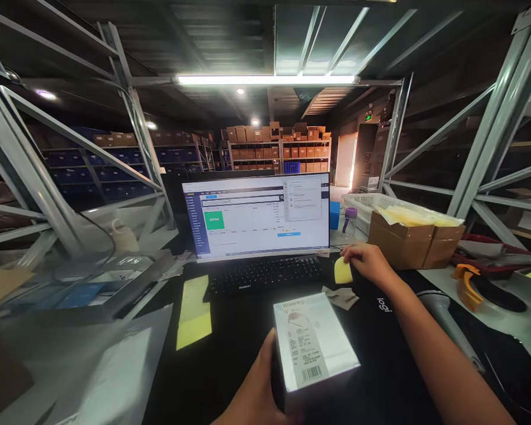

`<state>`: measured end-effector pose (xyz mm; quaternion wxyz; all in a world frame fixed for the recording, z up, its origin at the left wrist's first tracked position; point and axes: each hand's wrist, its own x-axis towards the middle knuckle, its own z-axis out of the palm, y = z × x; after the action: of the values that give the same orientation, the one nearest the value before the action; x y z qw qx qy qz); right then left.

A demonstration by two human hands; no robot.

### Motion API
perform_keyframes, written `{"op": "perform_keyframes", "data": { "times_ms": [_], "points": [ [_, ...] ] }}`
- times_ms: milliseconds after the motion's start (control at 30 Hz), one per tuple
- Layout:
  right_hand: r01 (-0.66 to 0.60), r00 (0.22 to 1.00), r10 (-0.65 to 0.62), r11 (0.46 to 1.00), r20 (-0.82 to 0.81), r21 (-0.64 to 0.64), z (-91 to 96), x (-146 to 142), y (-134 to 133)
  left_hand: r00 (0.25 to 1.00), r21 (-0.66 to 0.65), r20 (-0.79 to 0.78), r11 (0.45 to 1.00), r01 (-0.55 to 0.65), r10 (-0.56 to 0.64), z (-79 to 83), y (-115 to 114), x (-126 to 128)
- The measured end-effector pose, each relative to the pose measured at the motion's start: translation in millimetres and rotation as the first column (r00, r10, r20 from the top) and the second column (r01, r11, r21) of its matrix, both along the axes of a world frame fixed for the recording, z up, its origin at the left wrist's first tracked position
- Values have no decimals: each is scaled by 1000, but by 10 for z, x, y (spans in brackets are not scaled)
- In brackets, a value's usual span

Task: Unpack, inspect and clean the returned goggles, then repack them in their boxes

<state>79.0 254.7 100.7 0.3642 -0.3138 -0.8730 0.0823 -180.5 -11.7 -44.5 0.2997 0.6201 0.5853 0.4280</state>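
My left hand (263, 378) is wrapped round the left side of a white product box (321, 339), its top printed with "Wakening", small text and a barcode. The box is held over the black desk mat, close to me. My right hand (367, 260) is closed, pinching a small yellow paper slip (343, 270) just right of the keyboard (265, 276). Below that slip lies a crumpled grey-white scrap (341, 297). To the left of the keyboard rests a longer yellow paper strip (194, 313).
A lit monitor (256, 224) stands behind the keyboard. On the right are brown cartons (400, 242), a white basket (358, 200), a handheld scanner (446, 321) and an orange tape dispenser (469, 286). Metal rack posts (137, 130) frame both sides; a grey tray (110, 289) sits left.
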Motion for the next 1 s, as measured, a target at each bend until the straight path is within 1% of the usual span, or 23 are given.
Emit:
{"op": "perform_keyframes", "data": {
  "times_ms": [100, 200, 300, 433, 533, 633, 700, 733, 800, 867, 933, 967, 1000],
  "points": [
    [-45, 997, 46, 999, -59, 19, 17, -43, -69, 999, -6, 4, 999, -32, 32, 41, -12, 56],
    [-54, 994, 56, 998, -91, 22, 30, -79, -110, 995, 2, 68, 998, -68, 68, 45, -10, 105],
    [-32, 992, 34, 999, -122, 21, 35, -108, -145, 984, 58, 139, 991, -117, 108, -19, 14, 108],
    [41, 983, -31, 998, -181, 52, 19, -129, -197, 963, 92, 207, 977, -192, 170, -98, 86, 19],
    [49, 979, -26, 993, -204, 110, 2, -156, -226, 942, 119, 224, 953, -279, 248, -88, 148, -79],
    [20, 973, 36, 972, -230, 236, 10, -199, -239, 907, 119, 266, 922, -368, 328, -43, 187, -168],
    [19, 962, 81, 932, -260, 361, 17, -223, -257, 889, 98, 289, 913, -396, 354, -17, 200, -213],
    [25, 956, 105, 902, -274, 431, 13, -229, -274, 884, 88, 297, 912, -401, 361, -11, 205, -232],
    [37, 944, 158, 820, -289, 571, -27, -225, -329, 877, 83, 303, 906, -414, 373, -18, 215, -261],
    [44, 938, 208, 721, -276, 691, -111, -208, -404, 877, 91, 293, 902, -421, 380, -51, 231, -284],
    [45, 937, 243, 627, -250, 777, -212, -198, -476, 874, 109, 291, 894, -434, 389, -92, 252, -304],
    [43, 938, 253, 591, -235, 806, -258, -202, -504, 871, 119, 296, 889, -441, 392, -105, 261, -311],
    [36, 941, 259, 565, -219, 824, -293, -215, -523, 867, 130, 305, 884, -448, 395, -108, 267, -315]
  ]
}}
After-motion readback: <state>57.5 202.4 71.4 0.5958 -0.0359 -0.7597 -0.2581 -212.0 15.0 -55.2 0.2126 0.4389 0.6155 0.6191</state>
